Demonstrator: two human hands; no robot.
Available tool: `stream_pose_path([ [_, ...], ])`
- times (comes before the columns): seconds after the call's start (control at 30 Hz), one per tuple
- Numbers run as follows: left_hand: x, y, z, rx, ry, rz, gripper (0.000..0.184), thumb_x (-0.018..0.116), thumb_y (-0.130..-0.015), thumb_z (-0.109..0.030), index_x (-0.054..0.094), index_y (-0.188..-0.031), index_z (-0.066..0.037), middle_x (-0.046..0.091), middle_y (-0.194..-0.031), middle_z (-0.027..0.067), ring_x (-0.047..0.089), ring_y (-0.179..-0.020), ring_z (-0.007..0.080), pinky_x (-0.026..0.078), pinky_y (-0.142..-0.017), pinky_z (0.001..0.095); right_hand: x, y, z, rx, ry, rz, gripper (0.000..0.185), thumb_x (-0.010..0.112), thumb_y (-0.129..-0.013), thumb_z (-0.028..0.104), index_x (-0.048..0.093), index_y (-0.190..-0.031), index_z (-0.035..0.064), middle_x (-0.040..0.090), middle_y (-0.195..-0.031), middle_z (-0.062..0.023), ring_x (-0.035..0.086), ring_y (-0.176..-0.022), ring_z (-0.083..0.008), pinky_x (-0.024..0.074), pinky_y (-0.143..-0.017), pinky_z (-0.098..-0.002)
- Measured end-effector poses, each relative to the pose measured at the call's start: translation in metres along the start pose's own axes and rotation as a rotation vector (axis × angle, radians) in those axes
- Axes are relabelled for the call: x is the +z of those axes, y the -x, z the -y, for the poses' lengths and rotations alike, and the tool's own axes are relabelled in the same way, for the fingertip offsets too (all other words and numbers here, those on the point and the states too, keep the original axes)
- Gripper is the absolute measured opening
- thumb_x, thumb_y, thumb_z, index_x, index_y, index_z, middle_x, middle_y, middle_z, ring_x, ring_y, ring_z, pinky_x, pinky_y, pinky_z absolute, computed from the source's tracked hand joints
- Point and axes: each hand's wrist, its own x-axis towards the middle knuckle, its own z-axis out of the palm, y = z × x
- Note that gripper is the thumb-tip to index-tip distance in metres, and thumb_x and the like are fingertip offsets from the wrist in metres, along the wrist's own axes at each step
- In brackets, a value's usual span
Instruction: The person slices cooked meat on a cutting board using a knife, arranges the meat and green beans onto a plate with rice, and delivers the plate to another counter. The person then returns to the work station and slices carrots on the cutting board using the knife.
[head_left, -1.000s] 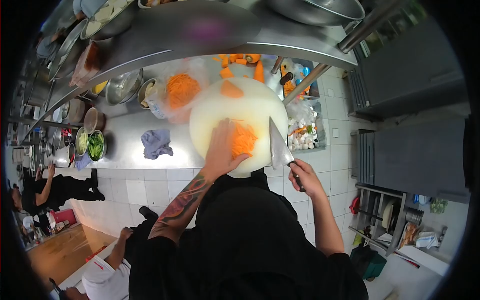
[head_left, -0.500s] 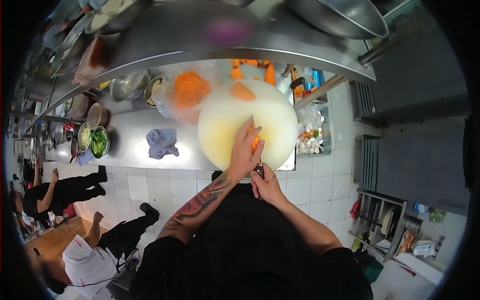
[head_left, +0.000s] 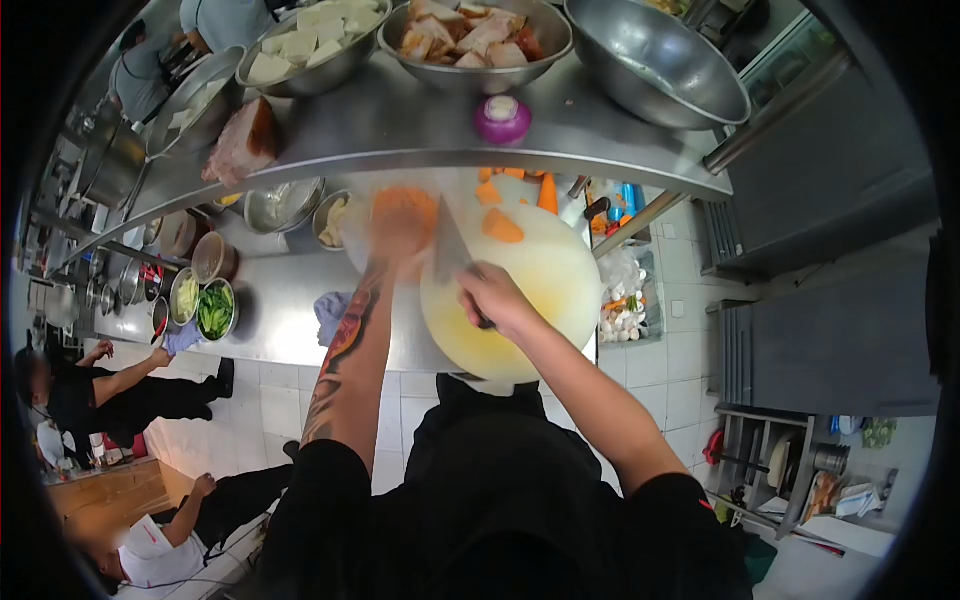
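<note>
My right hand (head_left: 492,297) is closed round the dark handle of a wide-bladed knife (head_left: 452,250), whose blade points away over the left side of the round white cutting board (head_left: 545,330). Left of the board, my left hand (head_left: 398,240) is at the plastic bag of shredded carrot (head_left: 405,208); motion blurs its fingers. A cut piece of carrot (head_left: 502,226) lies near the board's far edge. Behind it are more carrot chunks and a whole carrot (head_left: 547,193).
Overhead, a steel shelf (head_left: 400,130) bears metal bowls, a piece of meat (head_left: 243,143) and a purple onion (head_left: 503,119). A blue cloth (head_left: 331,316) and a bowl of greens (head_left: 215,309) are at left. Two people stand at lower left; a mushroom crate (head_left: 627,300) is at right.
The shreds have left the board's middle. My left hand has moved forward and left to the bag, and my right hand has followed with the knife. The view has tilted up toward the shelf.
</note>
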Motion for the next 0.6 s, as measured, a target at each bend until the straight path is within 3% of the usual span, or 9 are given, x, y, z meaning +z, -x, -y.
stream_pose_path([
  [0.07,0.015,0.024,-0.004,0.254,-0.442,-0.376,0.050,0.058,-0.102,-0.033,0.057,-0.142,-0.003,0.058,-0.146,0.0211,0.051,-0.137,0.0443,0.038,-0.114,0.0509,-0.035,0.044,-0.009,-0.054,0.102,-0.028,0.024,0.062,-0.104,0.022,0.056,-0.111,-0.0001,0.053,-0.064,-0.0015,0.047,-0.042,-0.0113,0.0394,-0.041,-0.0292],
  [0.1,0.013,0.031,-0.010,0.248,-0.439,-0.374,0.050,0.058,-0.102,-0.033,0.057,-0.142,-0.003,0.058,-0.146,0.0211,0.051,-0.137,0.0443,0.038,-0.114,0.0509,-0.056,0.075,-0.013,-0.095,0.134,-0.022,0.026,0.062,-0.104,0.022,0.058,-0.117,-0.0004,0.052,-0.063,-0.0005,0.047,-0.042,-0.0106,0.0383,-0.040,-0.0284],
  [0.17,-0.005,0.051,-0.030,0.220,-0.223,-0.752,0.053,0.061,-0.099,-0.028,0.053,-0.145,-0.001,0.061,-0.142,0.0204,0.052,-0.135,0.0448,0.037,-0.115,0.0521,-0.100,0.125,-0.025,0.004,0.148,-0.050,0.029,0.061,-0.105,0.021,0.058,-0.125,0.0003,0.052,-0.062,0.0007,0.046,-0.042,-0.0092,0.0366,-0.040,-0.0267],
  [0.2,-0.008,0.064,-0.039,0.220,-0.228,-0.746,0.053,0.061,-0.099,-0.028,0.053,-0.145,-0.001,0.061,-0.142,0.0204,0.052,-0.135,0.0448,0.037,-0.115,0.0521,-0.120,0.147,-0.034,0.032,0.128,-0.060,0.027,0.061,-0.105,0.020,0.058,-0.123,0.0008,0.052,-0.062,0.0005,0.045,-0.042,-0.0091,0.0362,-0.040,-0.0266],
  [0.27,-0.008,0.095,-0.059,0.328,0.160,-0.532,0.049,0.067,-0.094,-0.018,0.058,-0.140,-0.003,0.062,-0.138,0.0198,0.055,-0.130,0.0441,0.039,-0.115,0.0504,-0.155,0.175,-0.059,0.130,0.039,-0.113,0.025,0.060,-0.105,0.020,0.059,-0.122,0.0020,0.053,-0.062,-0.0004,0.045,-0.042,-0.0089,0.0363,-0.040,-0.0266],
  [0.33,0.022,0.133,-0.082,0.382,0.362,-0.176,0.039,0.070,-0.089,-0.011,0.066,-0.126,-0.002,0.062,-0.131,0.0210,0.056,-0.126,0.0419,0.043,-0.111,0.0491,-0.181,0.184,-0.088,0.146,0.009,-0.115,0.024,0.060,-0.106,0.020,0.060,-0.121,0.0023,0.054,-0.063,-0.0012,0.045,-0.042,-0.0090,0.0366,-0.040,-0.0267],
  [0.4,0.045,0.165,-0.115,0.565,0.280,-0.044,0.042,0.068,-0.089,-0.010,0.064,-0.130,-0.002,0.061,-0.135,0.0205,0.055,-0.128,0.0404,0.044,-0.110,0.0479,-0.186,0.185,-0.094,0.166,-0.009,-0.114,0.024,0.059,-0.106,0.020,0.060,-0.121,0.0018,0.057,-0.065,-0.0028,0.046,-0.043,-0.0092,0.0375,-0.041,-0.0268],
  [0.47,0.068,0.191,-0.145,0.562,0.221,-0.151,0.048,0.068,-0.089,-0.010,0.060,-0.135,0.002,0.060,-0.139,0.0208,0.052,-0.134,0.0405,0.040,-0.116,0.0488,-0.183,0.179,-0.092,0.130,-0.003,-0.069,0.024,0.059,-0.106,0.020,0.060,-0.121,0.0015,0.058,-0.065,-0.0031,0.046,-0.043,-0.0093,0.0376,-0.041,-0.0267],
  [0.6,0.078,0.213,-0.165,0.535,0.494,-0.068,0.039,0.063,-0.093,-0.004,0.063,-0.133,0.000,0.061,-0.139,0.0205,0.053,-0.135,0.0396,0.041,-0.116,0.0473,-0.177,0.167,-0.077,0.034,0.111,-0.047,0.026,0.061,-0.105,0.020,0.061,-0.123,0.0010,0.061,-0.069,-0.0044,0.051,-0.046,-0.0101,0.0408,-0.044,-0.0272],
])
